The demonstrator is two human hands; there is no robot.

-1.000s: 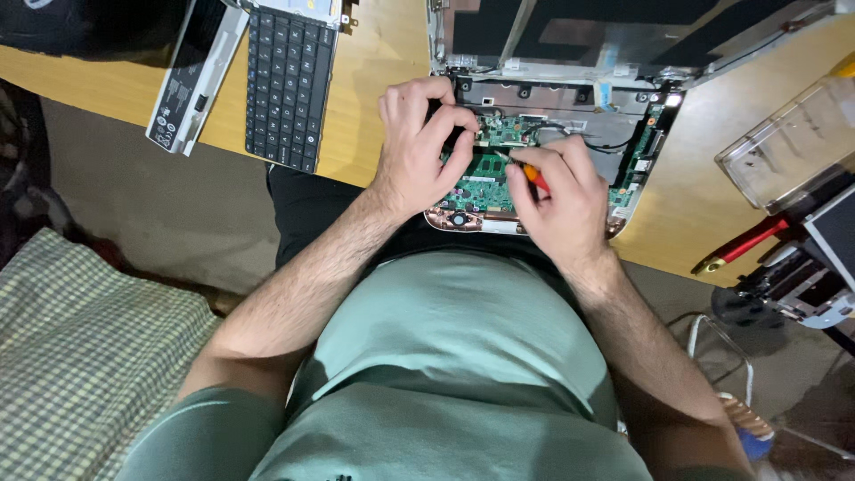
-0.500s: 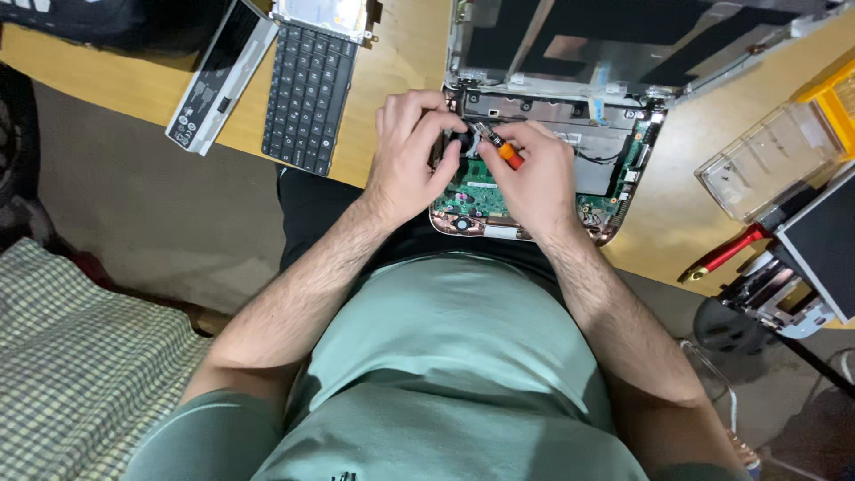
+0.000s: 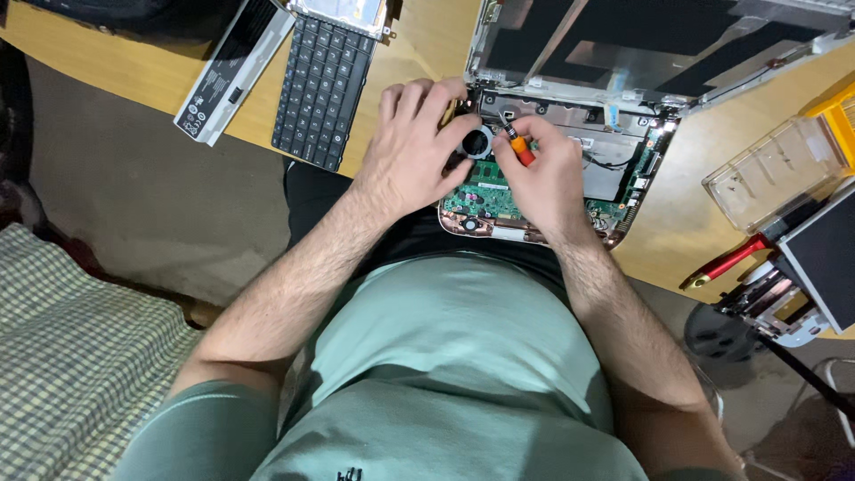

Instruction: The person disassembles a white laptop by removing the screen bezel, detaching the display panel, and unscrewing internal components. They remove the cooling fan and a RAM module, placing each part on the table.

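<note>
The opened laptop base with its green circuit board [image 3: 499, 200] lies at the near edge of the tan wooden desk [image 3: 419, 44], under both hands; the right hand [image 3: 543, 178] is closed around a small orange-handled screwdriver [image 3: 520, 149], whose long axis slants far-left toward the round black fan [image 3: 478, 142] just beside its tip. The left hand [image 3: 414, 151] rests curled on the base's left corner, fingers touching the fan's edge, and is the nearer hand to it. The screwdriver tip and any screw are hidden; a detached black keyboard [image 3: 322, 85] lies well apart, far left.
</note>
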